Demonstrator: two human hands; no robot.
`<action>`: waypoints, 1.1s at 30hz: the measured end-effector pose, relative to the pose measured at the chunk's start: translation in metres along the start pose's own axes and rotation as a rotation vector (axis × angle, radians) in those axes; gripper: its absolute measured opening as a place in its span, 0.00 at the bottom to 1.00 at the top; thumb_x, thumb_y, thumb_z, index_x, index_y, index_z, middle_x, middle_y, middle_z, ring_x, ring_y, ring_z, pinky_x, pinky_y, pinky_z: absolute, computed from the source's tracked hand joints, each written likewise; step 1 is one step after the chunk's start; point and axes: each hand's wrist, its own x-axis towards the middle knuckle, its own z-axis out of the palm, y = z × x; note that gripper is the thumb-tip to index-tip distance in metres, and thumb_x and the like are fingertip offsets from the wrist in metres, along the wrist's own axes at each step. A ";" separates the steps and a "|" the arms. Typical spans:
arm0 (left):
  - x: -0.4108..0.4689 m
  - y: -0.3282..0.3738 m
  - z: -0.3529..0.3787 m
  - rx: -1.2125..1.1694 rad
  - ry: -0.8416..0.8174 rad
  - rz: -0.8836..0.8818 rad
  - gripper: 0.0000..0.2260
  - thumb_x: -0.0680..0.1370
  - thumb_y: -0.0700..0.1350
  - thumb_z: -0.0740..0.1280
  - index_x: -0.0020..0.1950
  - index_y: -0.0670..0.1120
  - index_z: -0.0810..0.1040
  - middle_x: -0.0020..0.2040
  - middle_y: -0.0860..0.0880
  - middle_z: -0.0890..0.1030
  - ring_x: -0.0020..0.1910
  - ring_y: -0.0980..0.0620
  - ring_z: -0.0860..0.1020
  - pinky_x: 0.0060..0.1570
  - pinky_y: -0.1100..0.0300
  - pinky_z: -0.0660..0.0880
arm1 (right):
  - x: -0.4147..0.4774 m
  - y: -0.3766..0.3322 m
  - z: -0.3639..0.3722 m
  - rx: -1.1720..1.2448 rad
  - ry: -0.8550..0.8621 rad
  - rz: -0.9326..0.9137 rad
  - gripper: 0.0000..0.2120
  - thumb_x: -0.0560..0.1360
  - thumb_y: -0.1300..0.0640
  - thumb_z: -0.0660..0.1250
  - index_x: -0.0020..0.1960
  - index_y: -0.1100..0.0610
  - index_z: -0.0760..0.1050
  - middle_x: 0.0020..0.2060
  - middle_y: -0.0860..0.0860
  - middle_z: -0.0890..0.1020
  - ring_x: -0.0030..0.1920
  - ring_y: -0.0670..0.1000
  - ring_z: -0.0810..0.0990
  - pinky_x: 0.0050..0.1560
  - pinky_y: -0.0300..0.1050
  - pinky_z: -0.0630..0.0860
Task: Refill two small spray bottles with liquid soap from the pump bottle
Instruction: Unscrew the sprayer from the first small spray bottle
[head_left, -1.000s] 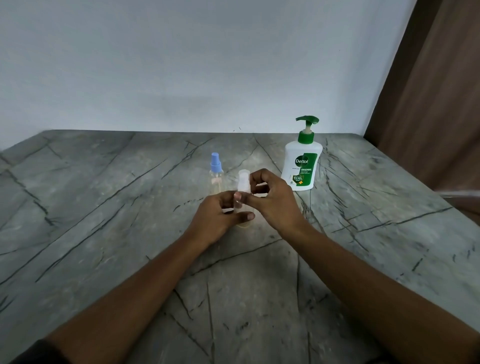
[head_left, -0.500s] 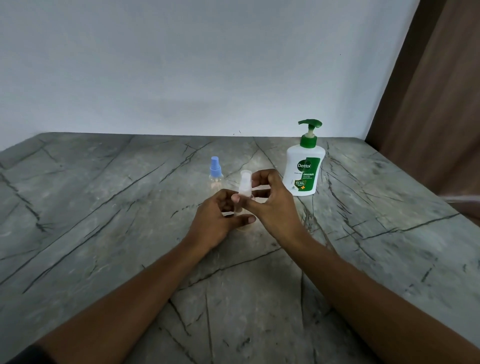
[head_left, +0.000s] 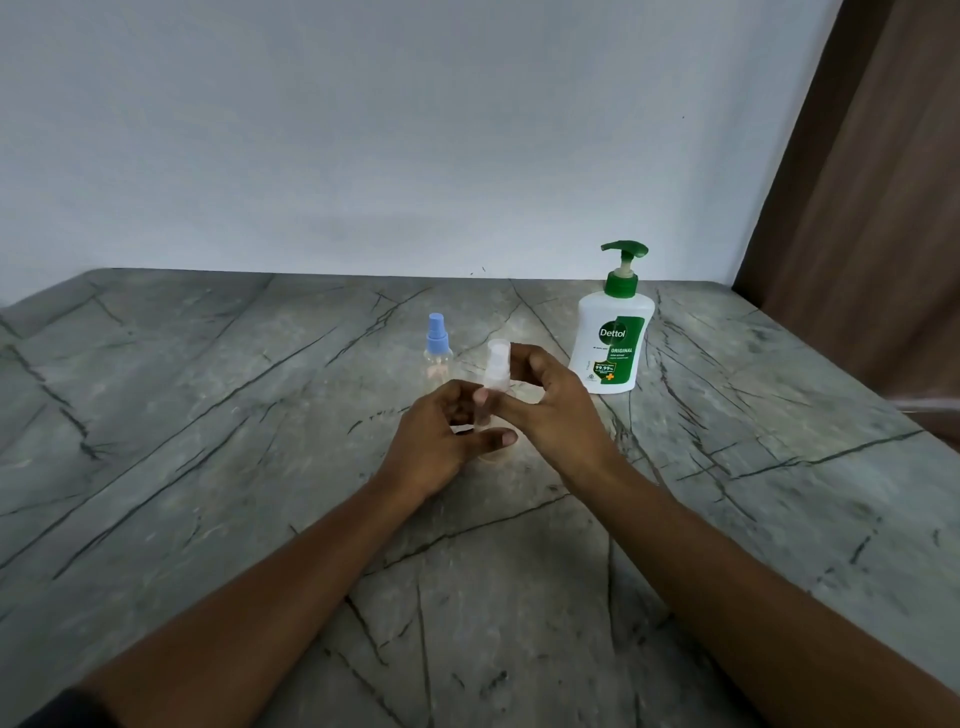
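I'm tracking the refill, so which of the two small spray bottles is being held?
The white-capped spray bottle: the left hand holds its body, the right hand pinches its cap. The blue-capped bottle stands untouched behind.

Veined marble table, matt; glossy plastic pump bottle.

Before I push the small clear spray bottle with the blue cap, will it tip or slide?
The small clear spray bottle with the blue cap stands upright and narrow, so a push near the cap would probably tip it. Its small size suggests little weight. The smooth grey stone table may let it slide.
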 end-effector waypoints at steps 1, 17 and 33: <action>0.000 0.000 0.000 0.008 -0.004 0.008 0.18 0.65 0.47 0.77 0.53 0.49 0.78 0.48 0.54 0.83 0.47 0.62 0.80 0.45 0.73 0.73 | 0.000 -0.001 0.002 -0.011 0.013 0.002 0.21 0.69 0.52 0.75 0.60 0.50 0.73 0.54 0.45 0.79 0.56 0.42 0.75 0.53 0.34 0.71; 0.001 -0.004 -0.001 0.031 -0.003 0.023 0.20 0.66 0.47 0.77 0.55 0.48 0.78 0.49 0.53 0.83 0.49 0.60 0.81 0.49 0.66 0.75 | 0.001 -0.007 0.004 -0.115 0.056 0.006 0.24 0.66 0.51 0.77 0.57 0.50 0.71 0.51 0.43 0.76 0.50 0.41 0.74 0.45 0.27 0.68; 0.001 -0.002 0.001 -0.003 0.019 -0.043 0.22 0.64 0.48 0.79 0.56 0.48 0.78 0.49 0.54 0.83 0.49 0.58 0.81 0.50 0.66 0.76 | 0.015 -0.035 -0.032 0.140 0.091 -0.017 0.14 0.69 0.65 0.73 0.53 0.57 0.79 0.47 0.53 0.83 0.50 0.50 0.81 0.56 0.47 0.78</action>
